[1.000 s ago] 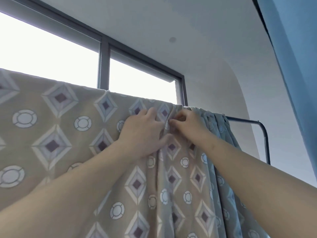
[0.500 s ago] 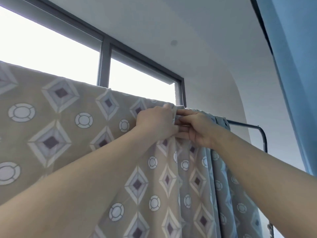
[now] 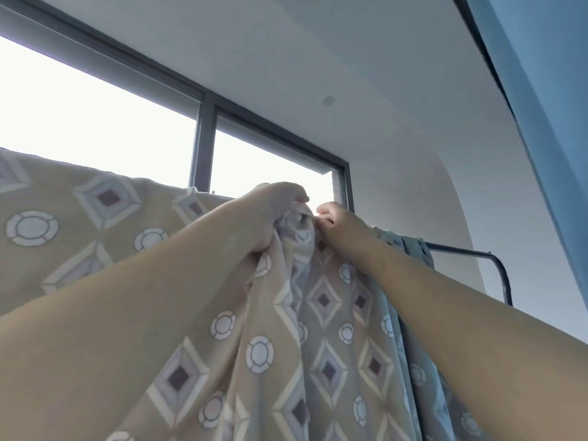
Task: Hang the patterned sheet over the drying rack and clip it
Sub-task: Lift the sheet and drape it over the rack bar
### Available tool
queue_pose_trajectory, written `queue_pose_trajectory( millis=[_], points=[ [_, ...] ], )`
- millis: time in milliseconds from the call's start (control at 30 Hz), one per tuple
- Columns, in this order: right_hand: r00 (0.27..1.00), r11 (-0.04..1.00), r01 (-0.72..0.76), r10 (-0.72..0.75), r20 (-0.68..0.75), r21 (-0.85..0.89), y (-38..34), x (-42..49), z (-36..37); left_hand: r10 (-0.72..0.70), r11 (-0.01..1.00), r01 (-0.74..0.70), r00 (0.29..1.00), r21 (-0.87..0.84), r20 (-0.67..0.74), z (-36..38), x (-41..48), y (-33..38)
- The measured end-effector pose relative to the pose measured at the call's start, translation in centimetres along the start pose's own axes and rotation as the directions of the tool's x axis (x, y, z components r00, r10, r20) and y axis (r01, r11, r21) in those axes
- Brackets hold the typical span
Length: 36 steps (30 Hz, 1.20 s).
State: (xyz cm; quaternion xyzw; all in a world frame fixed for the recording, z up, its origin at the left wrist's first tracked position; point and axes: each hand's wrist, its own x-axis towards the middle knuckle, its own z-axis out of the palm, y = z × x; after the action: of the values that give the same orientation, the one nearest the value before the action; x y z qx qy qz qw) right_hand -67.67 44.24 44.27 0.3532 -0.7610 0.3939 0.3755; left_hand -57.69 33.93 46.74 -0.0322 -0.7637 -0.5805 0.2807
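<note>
One sheet (image 3: 321, 329) hangs over the rack (image 3: 464, 250), spread flat on the left and gathered into folds at its top edge. The left hand (image 3: 270, 214), arm raised, curls its fingers over a bunch of that edge. The right hand (image 3: 342, 226), just beside it, pinches the fabric with bent fingers. Behind them is a bright window (image 3: 95, 122).

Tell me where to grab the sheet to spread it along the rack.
Take the sheet at its bunched top fold over the rack, reaching up from the near side, where the left hand and right hand grip it. Lower down it hangs in loose folds that would likely just slip.
</note>
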Motion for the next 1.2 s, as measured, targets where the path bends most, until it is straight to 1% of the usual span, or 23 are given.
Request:
queue_pose_trajectory(
  millis=[33, 67, 100, 133, 167, 200, 233, 267, 300, 433, 500, 600, 633, 700, 767, 833, 933, 1000, 1067, 1200],
  points=[
    [1.000, 1.000, 0.014, -0.014, 0.002, -0.017, 0.0, 0.0, 0.1, 0.086, 0.982, -0.075, 0.995, 0.174, -0.055, -0.2, 0.0, 0.2],
    [0.999, 0.999, 0.035, -0.035, 0.000, -0.026, 0.1, 0.0, 0.1, 0.208, 0.910, -0.151, 0.972, 0.385, -0.112, -0.2, 0.1, 0.4],
    [0.998, 0.998, 0.055, -0.055, -0.007, -0.029, 0.1, 0.0, 0.1, 0.346, 0.778, -0.191, 0.926, 0.599, -0.153, -0.1, 0.1, 0.5],
    [0.997, 0.997, 0.073, -0.074, -0.017, -0.032, 0.2, 0.0, 0.1, 0.468, 0.614, -0.181, 0.867, 0.768, -0.170, -0.1, -0.2, 0.8],
    [0.996, 0.996, 0.084, -0.085, -0.035, -0.035, 0.3, 0.0, 0.0, 0.576, 0.454, -0.144, 0.800, 0.880, -0.166, -0.1, -0.5, 1.0],
    [0.994, 0.995, 0.090, -0.092, -0.061, -0.039, 0.4, 0.1, 0.0, 0.661, 0.301, -0.087, 0.737, 0.950, -0.142, -0.3, -0.6, 1.3],
    [0.991, 0.995, 0.090, -0.095, -0.091, -0.049, 0.6, 0.1, -0.1, 0.714, 0.202, -0.032, 0.689, 0.979, -0.124, -0.8, -0.6, 1.3],
    [0.988, 0.994, 0.089, -0.096, -0.118, -0.065, 0.7, 0.2, -0.1, 0.730, 0.167, 0.006, 0.672, 0.986, -0.127, -1.4, -0.4, 1.4],
    [0.986, 0.993, 0.087, -0.098, -0.137, -0.081, 0.9, 0.4, -0.2, 0.723, 0.182, 0.024, 0.674, 0.983, -0.151, -2.1, -0.4, 1.6],
    [0.984, 0.990, 0.050, -0.072, -0.163, -0.135, 1.5, 1.0, -0.2, 0.653, 0.316, 0.023, 0.720, 0.949, -0.235, -5.2, -0.3, 2.1],
    [0.984, 0.986, 0.011, -0.041, -0.175, -0.167, 1.6, 1.3, -0.5, 0.611, 0.326, 0.059, 0.749, 0.944, -0.258, -7.0, -1.1, 2.2],
    [0.981, 0.979, -0.048, 0.009, -0.195, -0.199, 0.9, 1.3, -0.3, 0.506, 0.303, 0.114, 0.822, 0.946, -0.261, -9.1, -2.4, 2.3],
    [0.978, 0.979, -0.039, -0.005, -0.210, -0.201, 0.2, 1.2, 0.0, 0.481, 0.303, 0.114, 0.839, 0.946, -0.255, -9.4, -2.6, 2.3],
    [0.970, 0.981, 0.056, -0.097, -0.223, -0.183, -1.3, 0.9, 1.1, 0.454, 0.304, 0.119, 0.854, 0.945, -0.253, -9.6, -3.0, 2.2],
    [0.968, 0.985, 0.146, -0.161, -0.190, -0.091, -2.7, 0.6, 2.3, 0.462, 0.275, 0.137, 0.849, 0.952, -0.256, -9.5, -3.3, 2.0],
    [0.973, 0.987, 0.154, -0.145, -0.180, 0.037, -3.4, 0.6, 2.9, 0.491, 0.213, 0.178, 0.831, 0.961, -0.263, -9.3, -3.6, 1.6],
    [0.972, 0.978, 0.177, -0.157, -0.173, 0.107, -3.1, 0.6, 3.1, 0.501, 0.111, 0.245, 0.823, 0.963, -0.268, -8.9, -4.0, 1.1],
    [0.970, 0.969, 0.205, -0.182, -0.161, 0.138, -2.5, 0.3, 2.9, 0.496, 0.084, 0.262, 0.826, 0.961, -0.269, -8.6, -3.9, 1.0],
    [0.965, 0.963, 0.233, -0.210, -0.160, 0.138, -1.8, 0.0, 2.5, 0.503, 0.079, 0.268, 0.821, 0.960, -0.270, -8.1, -3.9, 0.9],
    [0.964, 0.975, 0.220, -0.215, -0.154, 0.016, 0.1, 0.1, 1.7, 0.535, 0.063, 0.266, 0.805, 0.962, -0.258, -7.2, -3.7, 0.5]
  ],
)
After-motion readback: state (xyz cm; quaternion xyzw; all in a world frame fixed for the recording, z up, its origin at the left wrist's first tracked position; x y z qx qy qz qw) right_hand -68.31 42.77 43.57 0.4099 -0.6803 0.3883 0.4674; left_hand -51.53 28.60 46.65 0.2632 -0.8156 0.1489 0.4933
